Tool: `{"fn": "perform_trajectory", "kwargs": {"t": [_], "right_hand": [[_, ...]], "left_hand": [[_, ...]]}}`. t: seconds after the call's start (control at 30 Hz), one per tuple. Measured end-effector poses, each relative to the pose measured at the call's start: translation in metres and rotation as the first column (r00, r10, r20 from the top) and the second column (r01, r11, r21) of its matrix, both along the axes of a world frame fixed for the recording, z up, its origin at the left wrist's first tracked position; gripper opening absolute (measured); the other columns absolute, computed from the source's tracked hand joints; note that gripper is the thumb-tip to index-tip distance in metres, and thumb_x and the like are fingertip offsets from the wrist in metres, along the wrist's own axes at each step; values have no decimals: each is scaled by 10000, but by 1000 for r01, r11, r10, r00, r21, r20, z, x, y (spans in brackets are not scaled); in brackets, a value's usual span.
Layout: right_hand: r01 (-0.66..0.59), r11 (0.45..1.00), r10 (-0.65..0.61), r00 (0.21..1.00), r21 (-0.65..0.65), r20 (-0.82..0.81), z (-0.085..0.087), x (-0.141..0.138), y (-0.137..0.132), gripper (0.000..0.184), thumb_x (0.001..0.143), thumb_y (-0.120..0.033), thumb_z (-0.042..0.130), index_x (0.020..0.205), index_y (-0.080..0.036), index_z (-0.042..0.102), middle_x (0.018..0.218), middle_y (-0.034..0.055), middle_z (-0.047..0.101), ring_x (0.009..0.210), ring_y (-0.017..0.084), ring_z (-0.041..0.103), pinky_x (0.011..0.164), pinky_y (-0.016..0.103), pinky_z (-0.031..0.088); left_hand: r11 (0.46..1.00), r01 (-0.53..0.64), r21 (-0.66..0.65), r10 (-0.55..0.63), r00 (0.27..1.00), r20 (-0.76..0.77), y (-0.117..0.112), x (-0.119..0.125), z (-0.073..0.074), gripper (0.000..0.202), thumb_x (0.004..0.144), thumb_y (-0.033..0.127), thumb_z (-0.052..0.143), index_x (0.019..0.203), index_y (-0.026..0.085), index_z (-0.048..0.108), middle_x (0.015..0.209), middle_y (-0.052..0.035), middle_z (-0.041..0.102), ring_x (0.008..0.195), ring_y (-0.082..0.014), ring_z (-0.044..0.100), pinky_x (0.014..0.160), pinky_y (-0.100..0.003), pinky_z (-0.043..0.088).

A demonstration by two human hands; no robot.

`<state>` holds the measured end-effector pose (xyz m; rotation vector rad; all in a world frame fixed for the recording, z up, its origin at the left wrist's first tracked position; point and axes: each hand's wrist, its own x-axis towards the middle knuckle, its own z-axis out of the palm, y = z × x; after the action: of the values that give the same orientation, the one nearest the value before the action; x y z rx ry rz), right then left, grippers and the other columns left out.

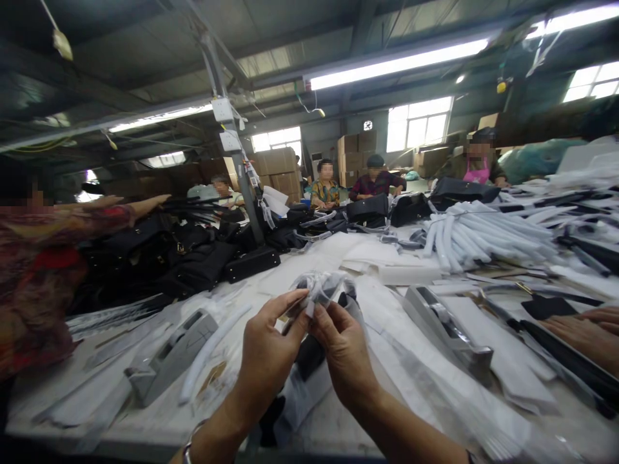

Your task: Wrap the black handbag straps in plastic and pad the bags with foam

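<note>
In front of me, above the table's near edge, is a black strap in clear plastic wrap, bent into a loop at the top. My left hand pinches it from the left with thumb and forefinger. From the right, my right hand is closed on the same wrapping, its fingertips almost touching the left thumb. A small whitish tab or piece of film shows between the fingertips; its exact kind is unclear. More black material and plastic hang below, partly hidden by both hands.
Grey tape dispensers stand left and right. White foam tubes lie bundled at the right back. Black bags are heaped behind a metal post. A co-worker reaches from the left; another person's hand rests at right.
</note>
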<state>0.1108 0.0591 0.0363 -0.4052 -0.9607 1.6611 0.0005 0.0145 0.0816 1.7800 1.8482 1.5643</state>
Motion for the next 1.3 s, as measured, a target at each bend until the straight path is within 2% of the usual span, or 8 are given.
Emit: {"fn": "perform_trajectory", "kwargs": {"t": [0.2,0.37,0.6,0.87,1.0,1.1,1.2,1.3], "right_hand": [[155,985,-165,975,75,146,-4,-7,4,282,848,-490,698,973,-239,672,770,13,578,698,181,543,672,315,462],[223,972,-233,953,77,192,-3,-11,1,299,815,-517,718,874,-245,609,724,-6,518,652,170,483,631,310,432],[204,978,-206,972,34,115,-12,-19,2,297,816,-472,743,846,-246,551,776,-11,535,734,165,507,701,287,458],[140,990,-141,989,10,50,-8,-18,2,306,791,-441,775,812,-215,569,774,-20,540,766,148,520,737,265,453],[147,989,-147,987,10,67,-9,-17,2,318,797,-438,767,793,-199,556,761,-26,552,727,126,518,719,253,447],[168,986,-168,983,4,75,-9,-18,3,337,792,-457,761,781,-194,551,753,-22,572,710,125,525,698,248,454],[150,989,-149,986,-10,75,-10,-17,1,349,788,-489,754,799,-191,574,759,-8,601,698,133,547,668,246,470],[88,996,-89,995,15,51,-9,-12,-3,354,845,-532,683,887,-186,620,789,11,627,706,142,575,659,251,490]], "left_hand": [[1000,11,19,-11,1000,-13,-6,4,2,320,897,373,584,1147,232,727,1191,-54,728,1141,-259,652,999,-364,507],[991,-128,42,134,977,-164,-5,8,0,328,915,412,565,1128,232,738,1126,-60,754,1055,-269,696,961,-379,521],[933,-301,196,359,797,-486,-4,20,-13,354,953,290,487,1204,173,706,1158,-131,735,1010,-292,702,915,-391,489],[905,-349,242,424,716,-555,-2,21,-11,341,968,237,465,1213,168,693,1112,-125,751,962,-271,712,861,-363,500],[875,-310,372,484,594,-643,-2,27,-14,335,966,151,450,1212,101,672,1128,-154,742,993,-263,714,897,-367,516],[849,-313,425,528,515,-675,-3,34,-19,361,963,86,419,1262,28,614,1246,-206,679,1109,-285,675,950,-401,514],[850,-346,398,526,496,-691,-3,38,-23,404,970,77,411,1350,9,531,1370,-235,585,1229,-300,607,1008,-423,493],[856,-361,371,514,508,-691,-3,39,-29,437,989,156,434,1401,16,479,1419,-249,534,1273,-325,569,1024,-455,486]]}}
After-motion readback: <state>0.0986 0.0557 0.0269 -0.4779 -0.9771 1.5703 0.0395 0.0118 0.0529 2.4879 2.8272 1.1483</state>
